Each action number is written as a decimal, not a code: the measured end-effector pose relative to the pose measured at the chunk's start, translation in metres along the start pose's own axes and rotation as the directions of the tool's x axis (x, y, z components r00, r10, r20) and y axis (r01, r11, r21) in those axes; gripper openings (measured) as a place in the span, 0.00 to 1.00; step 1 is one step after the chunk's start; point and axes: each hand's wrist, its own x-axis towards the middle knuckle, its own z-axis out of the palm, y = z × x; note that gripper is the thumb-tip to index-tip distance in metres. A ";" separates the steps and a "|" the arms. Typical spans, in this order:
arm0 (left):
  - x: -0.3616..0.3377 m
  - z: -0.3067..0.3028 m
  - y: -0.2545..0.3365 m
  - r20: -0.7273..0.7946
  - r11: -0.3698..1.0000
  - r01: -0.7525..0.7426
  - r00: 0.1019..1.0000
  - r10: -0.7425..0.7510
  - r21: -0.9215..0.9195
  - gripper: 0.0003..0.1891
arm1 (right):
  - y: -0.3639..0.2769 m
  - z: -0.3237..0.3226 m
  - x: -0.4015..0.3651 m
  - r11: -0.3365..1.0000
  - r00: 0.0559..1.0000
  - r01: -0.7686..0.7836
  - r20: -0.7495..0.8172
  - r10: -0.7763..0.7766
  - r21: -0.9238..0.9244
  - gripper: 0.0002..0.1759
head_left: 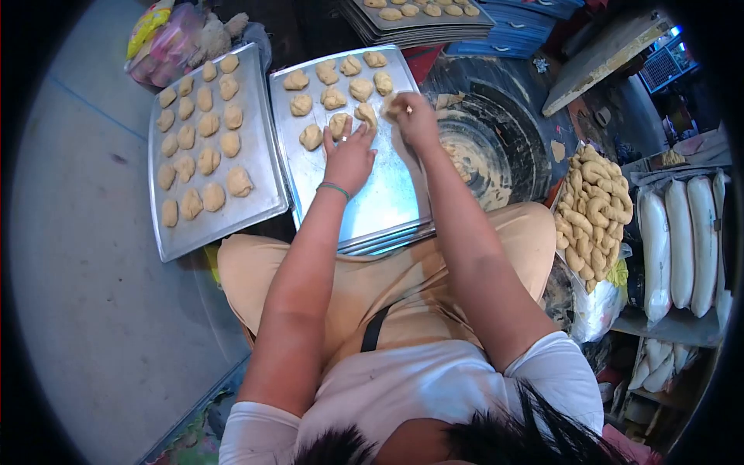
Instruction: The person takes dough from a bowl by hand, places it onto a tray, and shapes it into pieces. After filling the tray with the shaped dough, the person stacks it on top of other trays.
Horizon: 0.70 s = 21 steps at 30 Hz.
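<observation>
In front of me a metal baking tray (380, 198) holds rows of pale shaped dough pieces (333, 98). My left hand (350, 159), with a ring and a wrist band, reaches over it with fingers apart, the tips beside two dough pieces in the lower row. At the tray's right edge my right hand (417, 124) has its fingers curled around a dough piece (390, 110), partly hidden by them. A second tray (260, 139) to the left carries more dough pieces (208, 124) in rows.
Right of the tray is a round black basin (496, 147) dusted with flour. Beyond my right knee sits a pile of twisted dough (593, 209), beside a shelf with long white wrapped packs (680, 244). Stacked trays (418, 23) stand at the back; bags (167, 46) lie at upper left.
</observation>
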 end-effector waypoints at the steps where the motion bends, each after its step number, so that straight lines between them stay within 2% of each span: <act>1: 0.001 -0.002 0.003 0.015 1.000 -0.005 1.000 0.005 -0.011 0.21 | 0.009 0.006 -0.005 0.998 0.995 0.040 0.095 -0.035 -0.052 0.12; 2: 0.000 -0.004 0.006 0.033 1.000 -0.009 0.999 0.010 -0.023 0.21 | 0.018 0.011 -0.010 0.991 0.979 0.082 0.193 -0.062 -0.101 0.11; 3: 0.002 -0.007 0.009 0.061 0.998 0.003 0.998 0.001 -0.064 0.21 | 0.015 0.010 -0.012 0.995 0.982 0.041 0.187 -0.024 -0.087 0.10; 6: 0.004 -0.006 0.007 0.065 0.998 0.024 0.998 -0.021 -0.053 0.22 | -0.012 0.002 -0.012 0.975 0.962 -0.217 0.161 0.222 -0.048 0.13; 7: 0.003 -0.004 0.008 0.008 0.998 0.021 1.000 -0.020 -0.058 0.22 | -0.011 0.006 -0.011 0.989 0.990 -0.132 0.040 0.135 -0.063 0.13; 9: 0.000 -0.002 0.009 -0.107 0.998 0.015 0.994 -0.022 -0.065 0.22 | -0.013 0.010 -0.008 0.975 0.990 -0.106 0.068 0.121 -0.197 0.13; 10: 0.000 -0.001 0.008 -0.071 0.998 0.015 0.997 -0.019 -0.057 0.22 | -0.016 0.012 -0.007 0.961 0.990 -0.089 0.084 0.115 -0.261 0.13; 11: 0.001 -0.001 0.007 -0.037 0.999 0.015 0.999 -0.017 -0.049 0.22 | -0.018 0.012 -0.006 0.962 0.973 -0.181 0.103 0.206 -0.206 0.15; 14: 0.001 -0.001 0.005 0.000 0.999 0.009 1.000 -0.009 -0.044 0.22 | -0.018 0.015 0.000 0.945 0.952 -0.308 -0.038 0.305 -0.111 0.16; 18: -0.001 -0.004 0.004 -0.011 0.999 0.003 1.000 -0.003 -0.043 0.20 | -0.006 0.026 -0.013 0.966 0.992 -0.115 -0.069 0.101 -0.233 0.13; 19: -0.001 -0.006 0.004 -0.017 0.999 0.012 1.000 -0.013 -0.050 0.19 | -0.003 0.026 -0.015 0.951 0.998 -0.059 -0.004 0.061 -0.304 0.14; 21: 0.000 -0.011 0.000 -0.028 0.998 0.027 0.999 -0.029 -0.063 0.16 | -0.006 0.027 -0.019 0.918 0.987 -0.087 0.090 0.132 -0.387 0.15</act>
